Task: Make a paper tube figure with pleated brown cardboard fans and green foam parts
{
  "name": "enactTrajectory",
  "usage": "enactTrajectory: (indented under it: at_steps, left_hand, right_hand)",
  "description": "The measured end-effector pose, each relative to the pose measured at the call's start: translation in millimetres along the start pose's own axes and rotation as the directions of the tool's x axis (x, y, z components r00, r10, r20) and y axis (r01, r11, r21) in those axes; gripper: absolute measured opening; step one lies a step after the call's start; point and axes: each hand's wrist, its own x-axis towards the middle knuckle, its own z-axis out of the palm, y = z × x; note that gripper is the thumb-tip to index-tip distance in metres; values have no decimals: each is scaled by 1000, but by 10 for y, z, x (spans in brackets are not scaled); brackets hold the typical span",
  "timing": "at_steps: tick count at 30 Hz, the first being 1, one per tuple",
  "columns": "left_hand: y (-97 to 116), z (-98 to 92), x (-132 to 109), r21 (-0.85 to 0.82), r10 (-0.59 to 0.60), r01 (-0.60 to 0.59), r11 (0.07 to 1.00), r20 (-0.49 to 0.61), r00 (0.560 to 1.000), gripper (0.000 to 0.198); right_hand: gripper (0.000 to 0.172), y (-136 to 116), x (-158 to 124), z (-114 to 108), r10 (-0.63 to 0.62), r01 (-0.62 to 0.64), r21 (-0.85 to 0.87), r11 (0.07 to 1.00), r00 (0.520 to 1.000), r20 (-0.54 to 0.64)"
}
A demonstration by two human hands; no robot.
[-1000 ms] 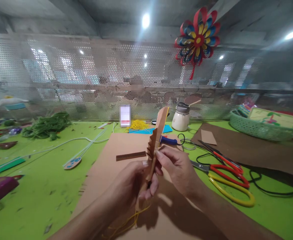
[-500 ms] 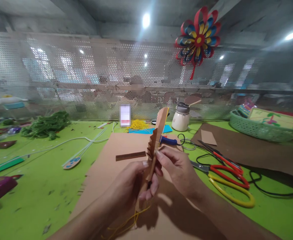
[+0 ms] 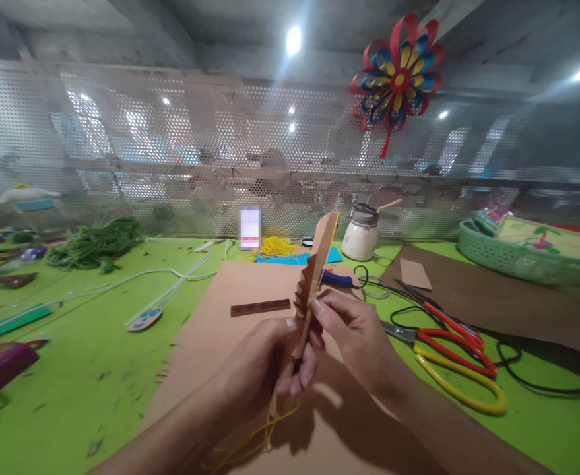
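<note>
The left hand (image 3: 255,356) and the right hand (image 3: 352,330) come together over the middle of a tan sheet of cardboard (image 3: 191,369), both grasping one piece of folded paper (image 3: 323,247). The left hand grips its lower part, the thumb on the near side and the fingers curled around below; the right hand pinches it between thumb and forefinger at the edge, about halfway up. The folded paper stands nearly upright, leaning a little to the right, with brown zigzag pleats along its left side and a yellow line down its right edge. Yellow thread (image 3: 270,422) trails loosely below the left hand. On the cardboard, left of the hands, lies a narrow brown pleated strip (image 3: 260,307). Just beyond the right hand is a blue-handled tool (image 3: 336,279), and to the right are scissors (image 3: 462,389) with a red loop and a yellow loop, beside a red-handled tool (image 3: 455,323). A small tan card (image 3: 415,274) rests on a dark brown sheet (image 3: 502,316), near a green basket (image 3: 537,264). Behind the hands stand a white jar (image 3: 359,241) with a grey top and a lit phone (image 3: 250,227), with a heap of yellow strands (image 3: 276,247) between them. A pile of green yarn (image 3: 94,244) sits farther left on the bright green table (image 3: 96,382).
</note>
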Motion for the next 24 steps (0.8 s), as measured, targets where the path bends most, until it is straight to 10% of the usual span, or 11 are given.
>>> enactTrajectory:
  at_steps: [24]
  left_hand:
    - [-35, -8, 11, -21, 24, -24, 999, 11, 1000, 36]
  right_hand:
    - [41, -6, 13, -12, 44, -45, 43, 998, 999, 33]
